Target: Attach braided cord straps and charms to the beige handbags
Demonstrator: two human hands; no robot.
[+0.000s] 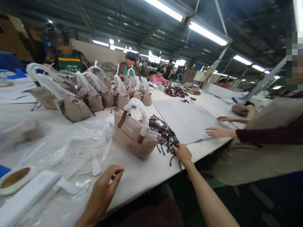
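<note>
Long white worktable [142,176]: near edge runs diagonally from lower left up to the right, and both of the person's forearms cross it.

Grey sheet [187,121] lies flat on the right half of the table, its near corner close to the table edge. A co-worker's two hands [219,132] rest flat on its right margin, apart from the person's own.

Row of beige handbags [94,97] with white-wrapped handles stands along the far left of the table, running back toward seated workers.

Clear plastic film [78,142] is spread loose over the left near area, up to the table edge.

One beige handbag [134,135] stands upright alone mid-table, its handles wrapped in white. Bare table lies in front of it, between it and the near edge.

Pile of dark chain straps [163,132] sits just right of that bag, touching its side, with ends trailing to the table edge.

Tape roll [14,179] lies at the far left, beside a white strip.

Right hand [182,153]: at the table edge, fingers curled down into the near end of the chain straps, gripping them.

Left hand [104,192]: on the table at the near edge, fingers loosely curled, thumb and forefinger pinching a small white scrap; the scrap is too small to identify.
</note>
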